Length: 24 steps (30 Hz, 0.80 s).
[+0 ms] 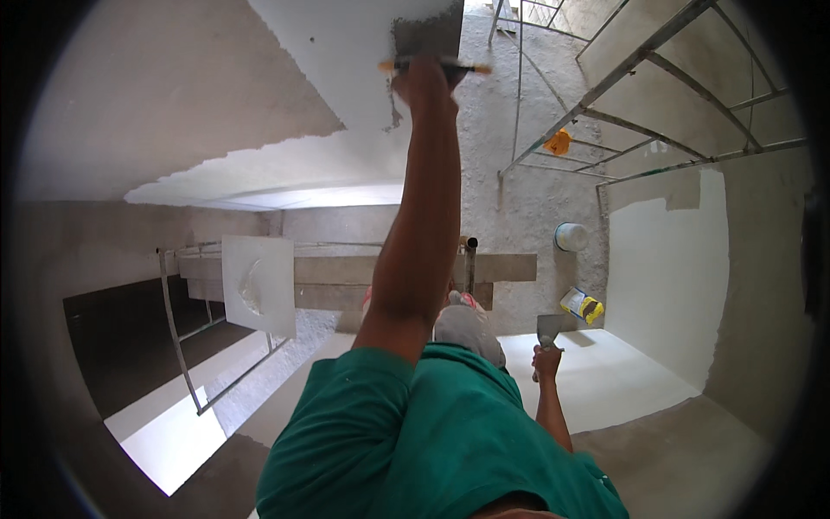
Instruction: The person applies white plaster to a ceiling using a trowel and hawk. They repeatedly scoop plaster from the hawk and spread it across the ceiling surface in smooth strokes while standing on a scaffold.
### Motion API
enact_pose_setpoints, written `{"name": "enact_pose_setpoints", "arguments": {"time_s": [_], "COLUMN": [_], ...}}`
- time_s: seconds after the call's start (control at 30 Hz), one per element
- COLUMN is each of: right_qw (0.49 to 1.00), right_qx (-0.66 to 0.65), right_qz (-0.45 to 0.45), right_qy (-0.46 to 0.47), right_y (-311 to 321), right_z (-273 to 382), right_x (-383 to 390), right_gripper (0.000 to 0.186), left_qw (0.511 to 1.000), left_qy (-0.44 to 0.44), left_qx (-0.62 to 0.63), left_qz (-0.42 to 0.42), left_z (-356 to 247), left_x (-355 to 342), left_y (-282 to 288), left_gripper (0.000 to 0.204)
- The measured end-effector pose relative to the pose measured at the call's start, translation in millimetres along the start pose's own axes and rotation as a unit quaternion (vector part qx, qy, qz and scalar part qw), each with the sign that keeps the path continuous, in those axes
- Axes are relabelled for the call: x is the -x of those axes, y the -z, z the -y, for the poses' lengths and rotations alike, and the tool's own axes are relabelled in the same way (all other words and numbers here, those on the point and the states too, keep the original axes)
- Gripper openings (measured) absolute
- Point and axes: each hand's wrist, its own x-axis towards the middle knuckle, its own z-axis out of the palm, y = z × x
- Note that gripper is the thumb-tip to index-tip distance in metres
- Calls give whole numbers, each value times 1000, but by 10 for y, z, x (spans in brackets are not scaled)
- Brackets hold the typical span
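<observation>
My left hand (pixel 425 82) is stretched far forward, its fingers wrapped round the handle of a wide plastering trowel (pixel 428 36). The trowel's grey blade lies against a partly white-coated surface (pixel 346 52); motion blurs the handle and the fingers a little. Down at my right side, my right hand (pixel 546 359) grips a putty knife (pixel 549 326), its broad blade pointing away from me and some pale paste near the handle. Left of my body, a white square board (pixel 259 290) carries a smear of plaster.
Wooden planks (pixel 510 267) on a metal frame (pixel 173 303) run beneath me. On the rough floor stand a white bucket (pixel 571 236) and a yellow bag (pixel 581 305). Metal scaffolding (pixel 605 82) fills the far right, with an orange item (pixel 558 143) beside its bars.
</observation>
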Motion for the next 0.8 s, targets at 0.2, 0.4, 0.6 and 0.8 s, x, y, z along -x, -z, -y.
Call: {"name": "enact_pose_setpoints", "arguments": {"time_s": [0.2, 0.4, 0.6, 0.8], "right_qw": [999, 1000, 999, 996], "right_qx": [-9, -13, 32, 84], "right_qz": [34, 23, 13, -4], "right_qy": [13, 3, -20, -39], "right_y": [2, 35, 147, 268], "right_z": [112, 161, 249, 183], "right_x": [-81, -71, 57, 246], "right_gripper": [12, 11, 13, 13], "left_qw": [994, 983, 995, 995], "left_qy": [-22, -28, 52, 79], "left_qx": [-50, 3, 59, 29], "left_qz": [97, 180, 56, -62], "left_z": [-636, -329, 974, 1702], "left_x": [287, 667, -402, -1279], "left_y": [-511, 479, 2195, 2773], "left_gripper": [20, 35, 35, 37]}}
